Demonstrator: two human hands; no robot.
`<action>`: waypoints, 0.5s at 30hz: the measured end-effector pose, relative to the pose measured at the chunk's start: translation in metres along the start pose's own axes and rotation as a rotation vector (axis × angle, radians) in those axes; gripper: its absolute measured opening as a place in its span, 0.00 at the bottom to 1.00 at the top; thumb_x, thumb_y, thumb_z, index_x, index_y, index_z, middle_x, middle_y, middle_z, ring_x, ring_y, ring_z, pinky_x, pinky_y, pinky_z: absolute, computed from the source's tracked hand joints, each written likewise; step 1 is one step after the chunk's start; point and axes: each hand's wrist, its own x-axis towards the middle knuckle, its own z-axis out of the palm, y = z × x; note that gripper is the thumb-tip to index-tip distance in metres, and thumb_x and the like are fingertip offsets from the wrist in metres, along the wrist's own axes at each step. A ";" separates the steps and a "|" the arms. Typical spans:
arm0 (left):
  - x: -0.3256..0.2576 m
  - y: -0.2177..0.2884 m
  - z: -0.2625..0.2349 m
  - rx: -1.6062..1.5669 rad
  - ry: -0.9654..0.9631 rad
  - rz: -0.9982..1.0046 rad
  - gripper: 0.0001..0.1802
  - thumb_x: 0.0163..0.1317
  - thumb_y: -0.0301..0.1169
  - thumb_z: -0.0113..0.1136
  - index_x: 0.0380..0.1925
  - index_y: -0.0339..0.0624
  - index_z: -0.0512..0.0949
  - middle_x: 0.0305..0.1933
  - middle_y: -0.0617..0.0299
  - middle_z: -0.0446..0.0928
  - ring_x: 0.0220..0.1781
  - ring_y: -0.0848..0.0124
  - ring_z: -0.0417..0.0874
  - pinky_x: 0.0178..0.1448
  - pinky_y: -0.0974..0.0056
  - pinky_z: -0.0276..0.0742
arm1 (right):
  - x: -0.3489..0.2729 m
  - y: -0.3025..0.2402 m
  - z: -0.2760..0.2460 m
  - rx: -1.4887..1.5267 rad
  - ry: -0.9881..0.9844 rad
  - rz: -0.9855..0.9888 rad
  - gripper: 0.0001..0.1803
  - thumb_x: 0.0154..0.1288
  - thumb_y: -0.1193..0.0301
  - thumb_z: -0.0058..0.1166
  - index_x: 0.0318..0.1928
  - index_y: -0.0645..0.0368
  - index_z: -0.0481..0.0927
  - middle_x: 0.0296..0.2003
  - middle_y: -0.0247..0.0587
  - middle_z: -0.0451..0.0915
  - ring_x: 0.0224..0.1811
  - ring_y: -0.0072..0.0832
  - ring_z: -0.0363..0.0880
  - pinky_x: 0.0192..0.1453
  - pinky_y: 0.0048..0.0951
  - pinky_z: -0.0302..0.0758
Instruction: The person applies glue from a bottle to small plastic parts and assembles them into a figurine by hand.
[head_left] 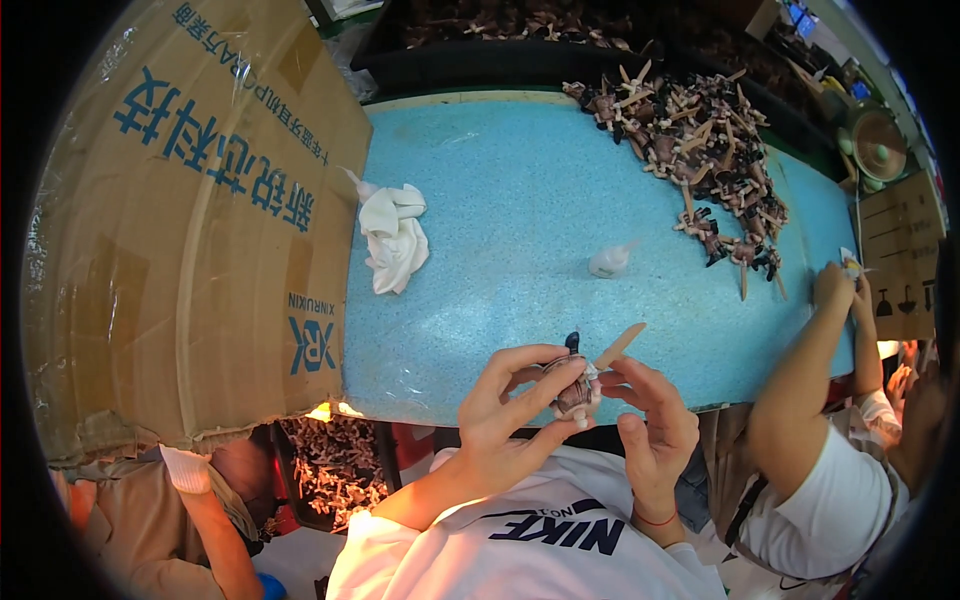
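Note:
My left hand [525, 405] pinches a small plastic figurine [575, 400] between thumb and fingers, just over the table's near edge. The figurine has a brown striped body, a dark boot pointing away from me and a long tan blade-shaped part sticking out to the right. Beside it, my right hand [655, 420] is held with its fingers bent and apart. Its fingertips are close to the blade's base; whether they touch it I cannot tell. Part of the figurine is hidden behind my left fingers.
A blue table mat [500, 200] bears a pile of similar figurines [700, 150], a crumpled white cloth [398, 240] and a small whitish lump [610, 261]. A large cardboard box [190, 230] walls the left side. A co-worker's arm [800, 410] reaches in at right; a parts bin [335, 470] sits below.

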 end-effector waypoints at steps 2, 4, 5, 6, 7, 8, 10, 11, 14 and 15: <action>0.001 0.001 -0.001 0.027 0.014 0.027 0.27 0.39 0.22 0.68 0.46 0.37 0.76 0.48 0.52 0.70 0.40 0.64 0.77 0.43 0.66 0.75 | 0.001 -0.001 0.001 0.022 -0.014 0.008 0.21 0.58 0.72 0.53 0.51 0.70 0.70 0.45 0.52 0.76 0.43 0.37 0.78 0.44 0.32 0.76; 0.002 0.002 -0.002 0.054 0.028 0.053 0.28 0.38 0.23 0.68 0.45 0.37 0.76 0.47 0.52 0.71 0.39 0.64 0.76 0.42 0.66 0.74 | 0.000 -0.002 0.001 0.060 -0.022 0.063 0.22 0.58 0.73 0.53 0.52 0.70 0.69 0.45 0.52 0.75 0.44 0.37 0.78 0.45 0.32 0.76; 0.003 0.003 -0.004 0.112 0.009 0.078 0.28 0.37 0.22 0.69 0.46 0.37 0.76 0.47 0.53 0.70 0.41 0.65 0.75 0.43 0.66 0.74 | 0.000 -0.001 0.001 0.060 -0.025 0.063 0.22 0.58 0.73 0.53 0.52 0.70 0.69 0.45 0.52 0.75 0.44 0.37 0.78 0.45 0.32 0.76; 0.004 0.004 -0.005 0.168 -0.011 0.104 0.29 0.37 0.22 0.69 0.46 0.38 0.76 0.47 0.54 0.70 0.42 0.66 0.75 0.43 0.66 0.74 | 0.001 -0.001 0.001 0.067 -0.029 0.068 0.22 0.58 0.74 0.53 0.52 0.70 0.69 0.46 0.52 0.75 0.44 0.37 0.77 0.46 0.32 0.76; 0.005 0.004 -0.004 0.167 -0.011 0.104 0.29 0.37 0.22 0.69 0.46 0.38 0.76 0.47 0.54 0.70 0.42 0.66 0.75 0.43 0.66 0.74 | 0.001 0.000 0.001 0.074 -0.033 0.072 0.22 0.58 0.74 0.53 0.52 0.70 0.69 0.46 0.52 0.75 0.45 0.38 0.77 0.46 0.32 0.76; 0.005 0.005 -0.003 0.189 0.006 0.104 0.28 0.37 0.24 0.69 0.45 0.38 0.77 0.45 0.54 0.72 0.41 0.64 0.75 0.41 0.66 0.73 | 0.000 0.000 0.001 0.072 -0.033 0.073 0.22 0.58 0.74 0.53 0.52 0.70 0.69 0.46 0.52 0.75 0.45 0.38 0.77 0.46 0.32 0.76; 0.006 0.005 -0.003 0.220 0.028 0.098 0.28 0.36 0.25 0.69 0.44 0.38 0.77 0.43 0.54 0.73 0.39 0.63 0.74 0.39 0.65 0.73 | 0.001 0.002 0.003 0.075 -0.042 0.099 0.22 0.57 0.76 0.52 0.53 0.70 0.69 0.46 0.52 0.75 0.45 0.38 0.77 0.47 0.32 0.76; 0.006 0.005 -0.003 0.240 0.028 0.103 0.28 0.36 0.25 0.69 0.44 0.38 0.77 0.43 0.54 0.73 0.39 0.63 0.75 0.39 0.65 0.73 | 0.001 0.003 0.003 0.078 -0.046 0.100 0.22 0.57 0.76 0.52 0.53 0.70 0.69 0.46 0.52 0.75 0.45 0.38 0.77 0.47 0.32 0.76; 0.007 0.004 -0.004 0.248 0.027 0.112 0.28 0.36 0.25 0.70 0.44 0.39 0.77 0.43 0.54 0.73 0.40 0.63 0.75 0.40 0.65 0.73 | 0.002 0.003 0.003 0.062 -0.056 0.096 0.22 0.57 0.77 0.52 0.53 0.70 0.69 0.46 0.52 0.75 0.46 0.38 0.77 0.47 0.32 0.76; 0.007 0.004 -0.004 0.239 0.026 0.112 0.29 0.35 0.25 0.70 0.44 0.39 0.77 0.44 0.54 0.73 0.40 0.63 0.75 0.41 0.64 0.73 | 0.002 0.004 0.003 0.066 -0.053 0.099 0.22 0.57 0.77 0.52 0.52 0.70 0.69 0.46 0.52 0.75 0.45 0.37 0.77 0.47 0.32 0.76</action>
